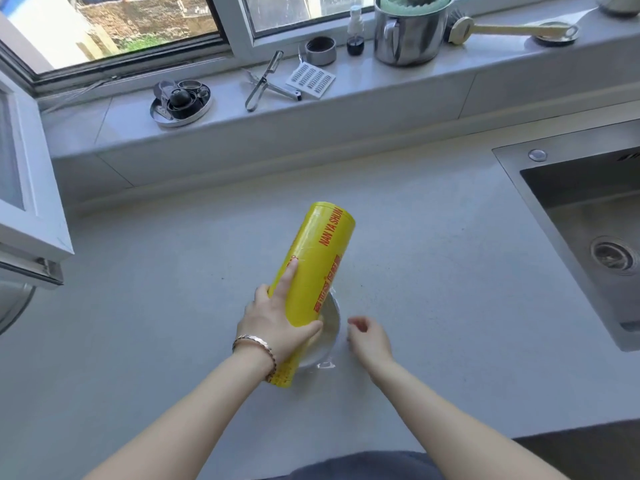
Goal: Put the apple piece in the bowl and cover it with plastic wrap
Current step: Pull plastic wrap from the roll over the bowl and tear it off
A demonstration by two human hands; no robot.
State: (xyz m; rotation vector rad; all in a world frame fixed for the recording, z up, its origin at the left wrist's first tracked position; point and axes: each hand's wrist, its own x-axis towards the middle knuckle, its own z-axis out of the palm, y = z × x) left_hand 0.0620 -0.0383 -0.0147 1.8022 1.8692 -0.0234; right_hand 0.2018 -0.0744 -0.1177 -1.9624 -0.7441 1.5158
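My left hand [273,320] grips a big yellow roll of plastic wrap [313,271] with red lettering, held slanted over the counter. Under the roll's near end sits a pale bowl [329,327], mostly hidden by the roll and my hand. Clear film lies over the bowl, and a crumpled edge of it [325,365] shows at the bowl's near side. My right hand [369,339] is just right of the bowl, fingers curled and pinched at the film's edge. The apple piece is not visible.
A steel sink [588,216] is set into the grey counter at right. On the window ledge behind stand a steel pot [408,32], a brush [502,29], a peeler [263,81], a small bottle [355,32] and a round tin of parts [181,102]. An open window frame [31,202] juts in at left.
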